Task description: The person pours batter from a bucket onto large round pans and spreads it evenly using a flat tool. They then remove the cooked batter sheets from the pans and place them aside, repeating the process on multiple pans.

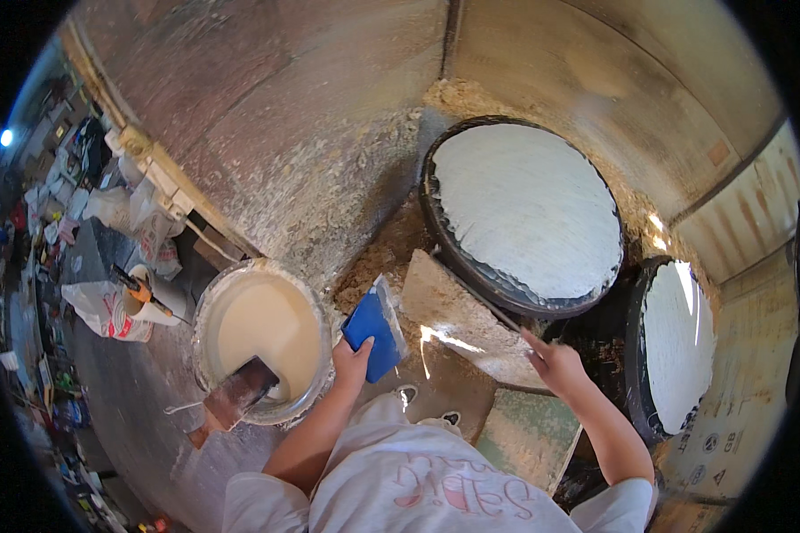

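Observation:
My left hand (352,365) grips a blue flat scraper (370,333) with pale batter smeared along one edge. In my right hand (561,366) is a long thin metal blade or rod (477,294), which lies close along the near rim of a large round black griddle (450,250). Whether it touches the rim I cannot tell. A white sheet of batter (527,210) covers most of the griddle. Left of the blue scraper stands a round tub (203,320) of cream-coloured batter (267,333). A brown wide-bladed scraper (240,393) rests across its near rim.
A second black griddle (635,373) with a white sheet (677,353) stands at right. Crusted boards (460,326) lie below the large griddle. A stained panel (320,133) rises behind the tub. At left are plastic bags (153,220), an orange-handled tool (140,290) and heaped clutter.

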`<state>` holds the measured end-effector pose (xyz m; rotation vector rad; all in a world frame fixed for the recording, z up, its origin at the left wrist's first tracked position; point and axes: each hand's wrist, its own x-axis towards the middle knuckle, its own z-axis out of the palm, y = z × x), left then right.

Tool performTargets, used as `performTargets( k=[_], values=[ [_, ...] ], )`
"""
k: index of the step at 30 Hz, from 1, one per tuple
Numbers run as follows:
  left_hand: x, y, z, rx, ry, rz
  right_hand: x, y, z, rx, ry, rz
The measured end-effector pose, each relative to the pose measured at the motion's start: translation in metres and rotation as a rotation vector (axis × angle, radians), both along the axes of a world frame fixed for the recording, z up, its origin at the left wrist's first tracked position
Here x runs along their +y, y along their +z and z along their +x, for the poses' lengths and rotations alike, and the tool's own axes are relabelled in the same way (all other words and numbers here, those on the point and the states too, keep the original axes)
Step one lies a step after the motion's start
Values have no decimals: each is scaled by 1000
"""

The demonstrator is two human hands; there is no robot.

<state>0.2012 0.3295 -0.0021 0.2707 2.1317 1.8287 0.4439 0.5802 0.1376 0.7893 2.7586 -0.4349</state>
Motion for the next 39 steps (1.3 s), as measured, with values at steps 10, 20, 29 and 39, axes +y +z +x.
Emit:
performTargets(
  k=[10, 20, 29, 39],
  values=[
    [-69, -17, -7, -128, 91, 41, 62, -37, -243, 68, -47, 280],
    [-103, -4, -15, -128, 101, -53, 70, -61, -297, 63, -134, 105],
    [-61, -1, -17, -104, -34, 5, -20, -87, -130, 356, -127, -87],
    [8, 11, 6, -254, -189, 138, -80, -73, -10, 395, -735, -1228]
  ],
)
